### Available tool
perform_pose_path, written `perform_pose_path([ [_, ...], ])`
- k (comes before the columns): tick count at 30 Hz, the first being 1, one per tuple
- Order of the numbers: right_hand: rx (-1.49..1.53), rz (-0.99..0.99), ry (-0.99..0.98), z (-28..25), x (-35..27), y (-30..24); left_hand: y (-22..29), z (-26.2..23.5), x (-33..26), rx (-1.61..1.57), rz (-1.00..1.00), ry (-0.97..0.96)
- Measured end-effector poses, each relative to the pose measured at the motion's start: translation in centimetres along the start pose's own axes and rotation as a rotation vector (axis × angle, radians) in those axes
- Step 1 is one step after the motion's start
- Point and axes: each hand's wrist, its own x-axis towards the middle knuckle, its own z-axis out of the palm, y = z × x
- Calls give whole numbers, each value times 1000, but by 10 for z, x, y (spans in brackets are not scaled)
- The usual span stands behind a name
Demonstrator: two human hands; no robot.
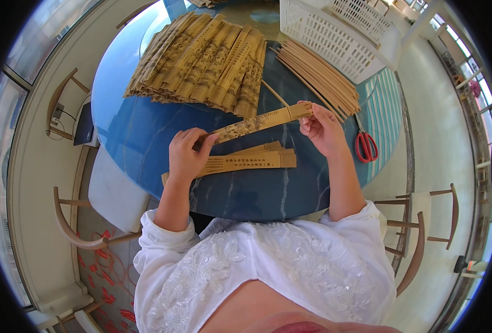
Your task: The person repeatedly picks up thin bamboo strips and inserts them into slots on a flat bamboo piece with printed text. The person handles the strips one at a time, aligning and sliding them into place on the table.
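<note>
Printed strip point(257, 125), tan with dark patterning, spans the space between both hands, just beyond a few similar flat strips point(257, 161) lying on the blue surface point(246, 197) nearer the body. Its long axis runs slantwise, from low at the left to higher and farther off at the right. The left hand point(189, 152) has its fingers closed on the near, left end, thumb on top; the right hand point(323, 130) pinches the far, right end between its fingers.

Directly past the strip, a thin wooden stick point(273, 93) points across it, sloping from far left to near right. Its near end reaches the strip's far edge, just left of the right fingers, so the right hand is the nearer one; whether the stick enters the strip or merely passes behind, I cannot tell.

To the right lie red-handled scissors point(366, 147). Farther out, a bundle of sticks point(318, 75) slopes the same way, beside a broad pile of printed strips point(196, 61) at the left. A white basket point(340, 39) stands beyond the bundle.
</note>
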Motion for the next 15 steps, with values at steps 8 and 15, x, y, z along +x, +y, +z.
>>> perform_pose_path([
  [8, -9, 25, 13, -2, 3, 1, 0, 4, -4, -79, -101, -22],
  [15, -110, -38, 59, -4, 6, 4, -2, 4, -5, -93, -163, -81],
])
